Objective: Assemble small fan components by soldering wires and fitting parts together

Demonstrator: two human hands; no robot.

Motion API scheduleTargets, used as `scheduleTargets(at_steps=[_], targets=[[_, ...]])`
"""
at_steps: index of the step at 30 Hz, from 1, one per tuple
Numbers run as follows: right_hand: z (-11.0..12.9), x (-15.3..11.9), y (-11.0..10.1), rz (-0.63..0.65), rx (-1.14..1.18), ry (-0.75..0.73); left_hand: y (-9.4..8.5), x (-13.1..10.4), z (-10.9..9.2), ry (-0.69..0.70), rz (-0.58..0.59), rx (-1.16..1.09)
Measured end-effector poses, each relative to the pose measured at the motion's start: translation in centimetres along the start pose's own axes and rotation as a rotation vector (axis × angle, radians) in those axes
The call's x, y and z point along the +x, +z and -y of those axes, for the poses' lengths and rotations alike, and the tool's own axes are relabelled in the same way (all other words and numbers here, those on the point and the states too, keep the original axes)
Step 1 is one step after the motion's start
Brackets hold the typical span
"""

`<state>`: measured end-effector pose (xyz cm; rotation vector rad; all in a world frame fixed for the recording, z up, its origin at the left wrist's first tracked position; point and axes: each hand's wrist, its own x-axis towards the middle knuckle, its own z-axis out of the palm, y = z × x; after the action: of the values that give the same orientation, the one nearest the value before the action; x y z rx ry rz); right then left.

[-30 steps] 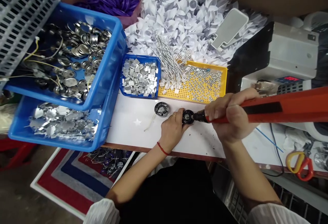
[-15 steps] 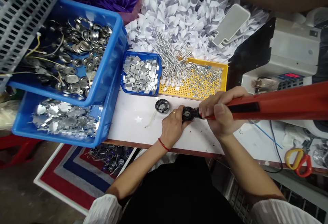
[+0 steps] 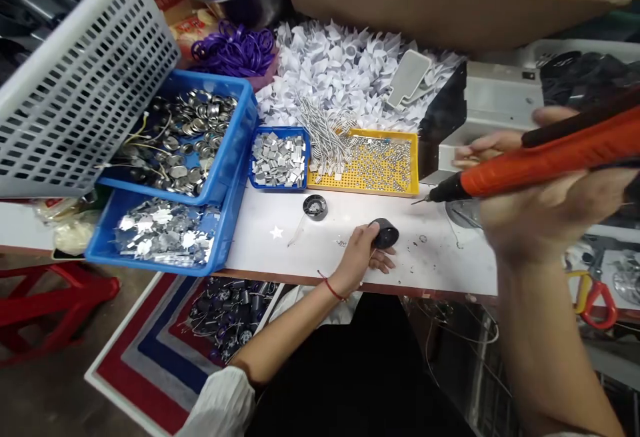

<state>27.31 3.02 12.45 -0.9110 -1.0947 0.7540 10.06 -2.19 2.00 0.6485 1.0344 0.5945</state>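
Observation:
My left hand (image 3: 357, 254) grips a black round plastic housing (image 3: 385, 233), tilted on its side just above the white worktop. Its fingers are closed around the near edge. My right hand (image 3: 545, 214) is raised at the right, wrapped round a red electric screwdriver (image 3: 530, 164) and smeared by motion. The screwdriver's thin bit points left, apart from the housing. A second black round part (image 3: 315, 208) with a pale wire lies on the worktop, left of my left hand. Small screws (image 3: 342, 243) lie beside my left wrist.
A yellow perforated tray (image 3: 383, 187) of screws and a blue tray (image 3: 251, 174) of metal pieces stand behind. Blue bins (image 3: 245, 107) of metal parts are at the left, below a white basket (image 3: 100, 77). Scissors (image 3: 600, 304) lie at the right.
The screwdriver has lifted off the black housing and swung up to the right with my right hand. My left hand has shifted slightly right and tipped the housing. The view has moved too.

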Motion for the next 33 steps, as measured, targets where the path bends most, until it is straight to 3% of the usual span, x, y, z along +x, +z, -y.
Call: scheduleTargets(at_steps=[2, 4, 5, 7, 9, 11, 12, 14, 17, 21, 24, 26, 28, 31, 33], targets=[[-1.3, -2.8, -0.4, -0.198, -0.165, -0.160, 0.4, 0.3, 0.6, 0.055, -0.127, 0.200], [-3.7, -6.5, -0.2, -0.418, -0.524, -0.353, 0.4, 0.6, 0.8, 0.180, -0.270, 0.643], [-5.1, -8.5, 0.0, -0.305, -0.732, -0.324, 0.4, 0.6, 0.7, 0.226, -0.339, 0.891], [-7.7, -12.2, 0.6, 0.060, -0.994, -0.194, -0.1, 0.5, 0.3, 0.283, -0.456, 1.304], [-9.6, -14.7, 1.0, 0.282, -1.092, -0.117, -1.3, 0.1, -0.5, 0.398, -0.548, 1.524], [-10.6, -15.3, 1.1, 0.416, -1.099, -0.091, -3.3, -0.3, -1.3, 0.595, -0.661, 1.607], [-10.9, -14.8, 1.1, 0.458, -1.092, -0.100, -4.6, -0.4, -1.7, 0.675, -0.728, 1.626], [-11.1, -12.1, 1.1, 0.485, -1.078, -0.143, -6.9, -0.4, -2.3, 0.711, -0.816, 1.645], [-11.7, -4.2, 2.3, 0.377, -1.061, -0.210, -8.7, 0.2, -2.2, 0.693, -0.763, 1.566], [-14.5, 7.6, 6.6, 0.310, -1.151, -0.055, -7.4, 0.9, -1.0, 0.653, -0.683, 1.387], [-17.3, 12.5, 9.9, 0.305, -1.273, 0.140, -6.2, 0.9, -1.5, 0.646, -0.722, 1.491], [-18.9, 13.6, 11.1, 0.300, -1.299, 0.185, -6.0, 1.3, -3.8, 0.709, -0.770, 1.602], [-19.9, 13.8, 11.7, 0.284, -1.291, 0.160, -6.2, 2.8, -8.0, 0.792, -0.750, 1.702], [-19.7, 13.5, 11.6, 0.245, -1.256, 0.115, -6.4, 7.8, -16.1, 0.875, -0.617, 1.858], [-18.5, 13.1, 11.0, 0.239, -1.248, 0.117, -6.5, 12.0, -20.5, 0.879, -0.457, 1.953]])
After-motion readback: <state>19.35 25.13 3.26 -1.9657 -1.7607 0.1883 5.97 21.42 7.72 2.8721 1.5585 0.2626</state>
